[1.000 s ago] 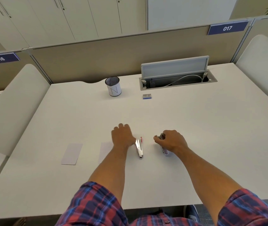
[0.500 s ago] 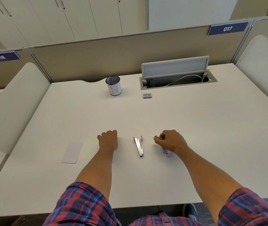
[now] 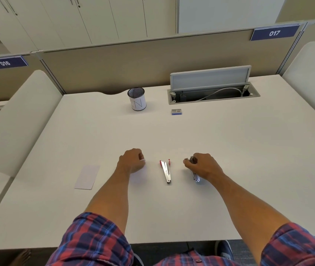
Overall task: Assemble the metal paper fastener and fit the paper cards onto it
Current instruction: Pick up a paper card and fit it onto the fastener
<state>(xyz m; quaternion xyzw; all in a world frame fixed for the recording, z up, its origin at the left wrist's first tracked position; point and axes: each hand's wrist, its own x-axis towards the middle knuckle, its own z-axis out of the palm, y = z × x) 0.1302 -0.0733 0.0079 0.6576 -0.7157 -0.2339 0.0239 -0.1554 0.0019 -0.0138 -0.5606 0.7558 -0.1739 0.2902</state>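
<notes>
Your left hand point(image 3: 131, 161) sits on the desk point(image 3: 229, 150) at frame centre, fingers curled tight. It appears to pinch the edge of a white card point(image 3: 140, 175) lying under it; the card barely shows against the desk, so can't confirm the grip.

Your right hand point(image 3: 203, 166) is right of centre, fingers curled round the top of a metal fastener part point(image 3: 195, 176); the part's lower end sticks out below the hand and rests on the desk.

Second metal part point(image 3: 166, 170) lies flat between your hands, touching neither. Red tips at its upper end, narrow end pointing toward you.

Another card point(image 3: 87, 177) lies flat at left of centre, well apart from your left hand.

Upper middle of the frame: mesh cup point(image 3: 136, 98) upright, small blue box point(image 3: 176, 111) just right of it, open cable tray point(image 3: 213, 93) with a white cable behind the box. Plaid sleeves point(image 3: 95, 240) at bottom edge.
</notes>
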